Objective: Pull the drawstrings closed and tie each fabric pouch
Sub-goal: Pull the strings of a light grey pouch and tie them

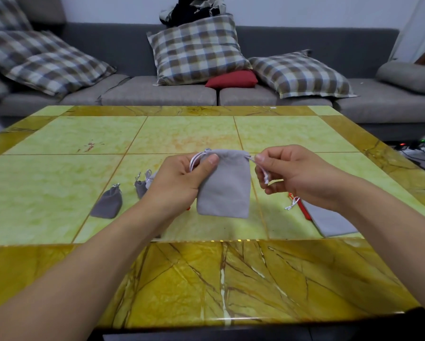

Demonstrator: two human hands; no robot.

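A person's two hands hold a light grey pouch point(225, 185) above the middle of the yellow-green marble table point(83, 139), its mouth turned toward the far edge. The left hand point(182, 178) grips the pouch's upper left corner, thumb pressed on the fabric, white drawstring point(193, 163) looped over the fingers. The right hand point(295, 173) pinches the drawstring point(263, 172) on the other side, pulled out just beside the pouch's right corner. A dark grey pouch point(108, 203), cinched, lies left of the hands, another point(140, 188) close behind the left wrist. A flat grey pouch point(329, 221) with an orange-edged mouth lies toward the right edge, under the right forearm. Bare tabletop stretches to the far edge and far left corner. Beyond stands a grey sofa point(157, 92) with checked cushions point(196, 50).
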